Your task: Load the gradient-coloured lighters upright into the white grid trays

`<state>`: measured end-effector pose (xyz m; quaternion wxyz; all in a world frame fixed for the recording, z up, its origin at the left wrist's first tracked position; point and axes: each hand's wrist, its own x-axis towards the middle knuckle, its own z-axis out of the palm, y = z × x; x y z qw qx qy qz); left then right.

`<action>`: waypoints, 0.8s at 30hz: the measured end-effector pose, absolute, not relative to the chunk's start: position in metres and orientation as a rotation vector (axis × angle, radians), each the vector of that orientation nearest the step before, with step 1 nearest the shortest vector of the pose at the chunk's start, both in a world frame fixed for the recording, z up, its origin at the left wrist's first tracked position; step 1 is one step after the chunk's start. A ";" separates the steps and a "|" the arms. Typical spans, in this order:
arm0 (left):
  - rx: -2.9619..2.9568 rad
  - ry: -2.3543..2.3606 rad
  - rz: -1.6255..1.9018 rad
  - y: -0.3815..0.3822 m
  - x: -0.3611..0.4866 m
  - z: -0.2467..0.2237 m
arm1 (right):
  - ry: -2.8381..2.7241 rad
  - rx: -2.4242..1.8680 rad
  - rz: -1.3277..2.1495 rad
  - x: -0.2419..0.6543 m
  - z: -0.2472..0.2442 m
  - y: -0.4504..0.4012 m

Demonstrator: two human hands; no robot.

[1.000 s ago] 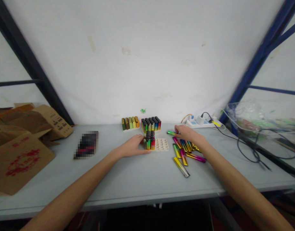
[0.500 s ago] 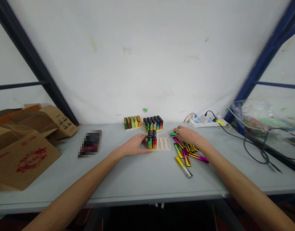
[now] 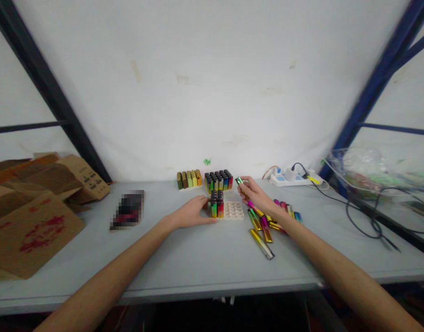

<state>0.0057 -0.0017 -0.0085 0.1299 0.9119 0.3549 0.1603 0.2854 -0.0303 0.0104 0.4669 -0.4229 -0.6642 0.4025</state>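
In the head view my left hand (image 3: 190,213) is wrapped round the left side of a white lighter tray (image 3: 235,210), its thumb along the front edge. Upright lighters (image 3: 217,210) with black tops, green and red in front, fill the tray's left part; round holes show at its right. My right hand (image 3: 255,192) is closed on a green-and-gold lighter (image 3: 240,182), lifted and tilted, to the right of the tray. Below that hand and forearm lies a loose pile of shiny lighters (image 3: 266,229) in gold, pink and green.
Behind stand a full tray of lighters (image 3: 218,180) and a yellow-green set of lighters (image 3: 189,180). A power strip (image 3: 291,177) with cables sits back right, near a clear plastic bag (image 3: 357,173). Cardboard boxes (image 3: 35,230) and a pixelated dark item (image 3: 128,210) are on the left.
My right hand has picked the green lighter up from the pile and brought it up and left towards the tray. My left hand stays at the tray.
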 end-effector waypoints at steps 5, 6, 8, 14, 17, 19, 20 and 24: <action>2.633 1.006 0.503 -0.001 0.006 -0.010 | -1.562 -1.059 1.002 0.272 0.004 -0.032; 2.632 1.006 0.506 -0.002 0.006 -0.010 | -1.605 -1.091 0.906 0.271 0.005 -0.033; 2.634 1.013 0.503 -0.002 0.006 -0.010 | -1.696 -1.153 0.649 0.270 0.008 -0.037; 2.639 1.030 0.467 -0.002 0.006 -0.009 | -1.793 -1.278 0.270 0.267 0.013 -0.045; 2.649 1.030 0.470 -0.001 0.006 -0.010 | -1.830 -1.330 0.218 0.267 0.010 -0.042; 2.654 1.028 0.467 -0.001 0.006 -0.010 | -1.854 -1.354 0.196 0.266 0.007 -0.040; 2.655 1.027 0.466 -0.001 0.006 -0.009 | -1.867 -1.361 0.189 0.266 0.006 -0.039; 2.649 1.026 0.470 -0.002 0.007 -0.008 | -1.897 -1.352 0.185 0.267 0.005 -0.037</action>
